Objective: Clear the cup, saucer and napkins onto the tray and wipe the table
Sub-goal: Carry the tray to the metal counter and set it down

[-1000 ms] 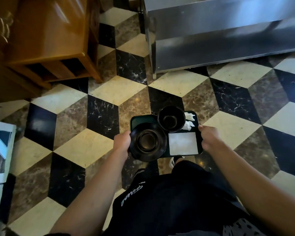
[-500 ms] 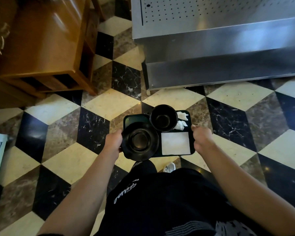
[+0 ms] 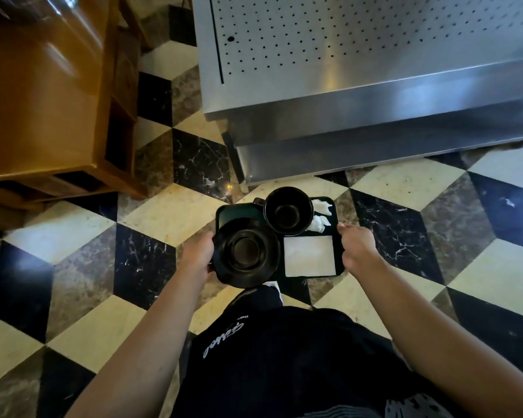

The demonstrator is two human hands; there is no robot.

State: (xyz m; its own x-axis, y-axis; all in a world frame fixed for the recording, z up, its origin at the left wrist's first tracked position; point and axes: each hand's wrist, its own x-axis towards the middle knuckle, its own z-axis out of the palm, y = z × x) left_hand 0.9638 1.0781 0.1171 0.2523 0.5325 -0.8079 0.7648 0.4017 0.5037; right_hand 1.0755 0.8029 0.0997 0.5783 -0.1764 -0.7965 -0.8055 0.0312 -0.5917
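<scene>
I carry a dark tray (image 3: 234,212) level in front of me, above the floor. My left hand (image 3: 196,255) grips its left edge and my right hand (image 3: 356,247) grips its right edge. On the tray a black saucer (image 3: 245,252) lies at the near left, overhanging the edge. A black cup (image 3: 288,209) stands upright at the far middle. Crumpled white napkins (image 3: 320,219) lie at the far right, and a flat white napkin (image 3: 309,256) lies at the near right.
A stainless steel counter (image 3: 360,86) with a perforated front panel stands straight ahead. A wooden cabinet (image 3: 49,95) stands at the left. The floor (image 3: 139,224) is checkered marble. My dark clothing and one shoe show below the tray.
I have walked forward with the tray: the steel counter and the wooden cabinet have come closer and lower in view. Both hands keep the same grip on the tray.
</scene>
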